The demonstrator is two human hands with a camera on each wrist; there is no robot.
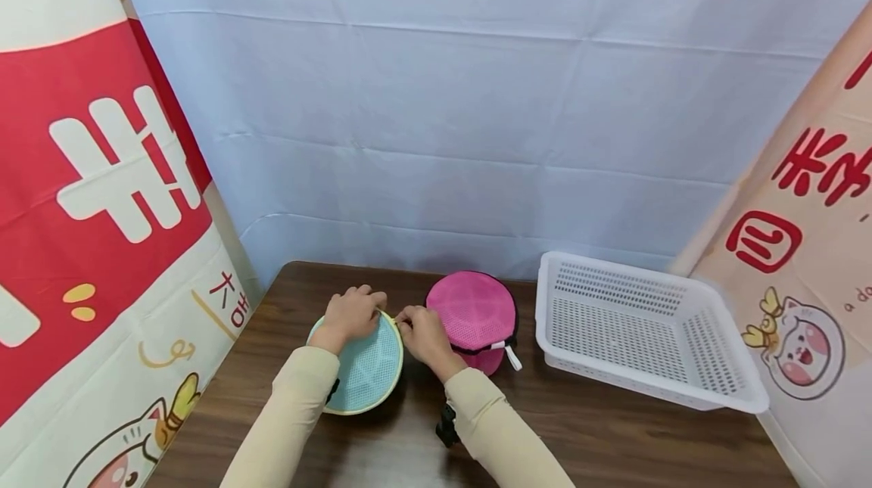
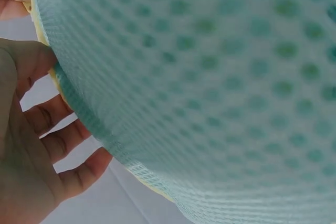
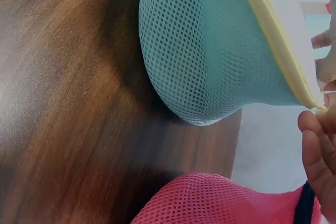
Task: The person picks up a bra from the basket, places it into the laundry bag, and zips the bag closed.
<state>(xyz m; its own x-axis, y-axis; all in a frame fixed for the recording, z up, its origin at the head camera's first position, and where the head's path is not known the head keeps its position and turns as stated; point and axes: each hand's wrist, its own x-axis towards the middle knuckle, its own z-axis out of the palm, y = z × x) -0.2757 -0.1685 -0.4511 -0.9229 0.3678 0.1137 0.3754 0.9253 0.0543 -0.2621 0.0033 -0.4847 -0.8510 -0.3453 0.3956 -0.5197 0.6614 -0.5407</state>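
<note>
A light blue mesh laundry bag (image 1: pixel 371 376) with yellow trim stands on the table, its round top facing up. My left hand (image 1: pixel 351 314) grips its far rim; in the left wrist view the thumb lies on the mesh side and the fingers of this hand (image 2: pixel 31 145) spread along the edge. At the rim's right side my right hand (image 1: pixel 424 335) pinches the end of the yellow trim (image 3: pixel 273 35) between thumb and finger. What lies inside the pinch is hidden. Just right of that hand sits a pink mesh laundry bag (image 1: pixel 470 310) with black trim and a white pull strap.
A white perforated plastic basket (image 1: pixel 640 390) stands on the right of the dark wooden table (image 1: pixel 579 435). A pale blue cloth (image 1: pixel 443 110) hangs behind the table, and printed cloths flank both sides.
</note>
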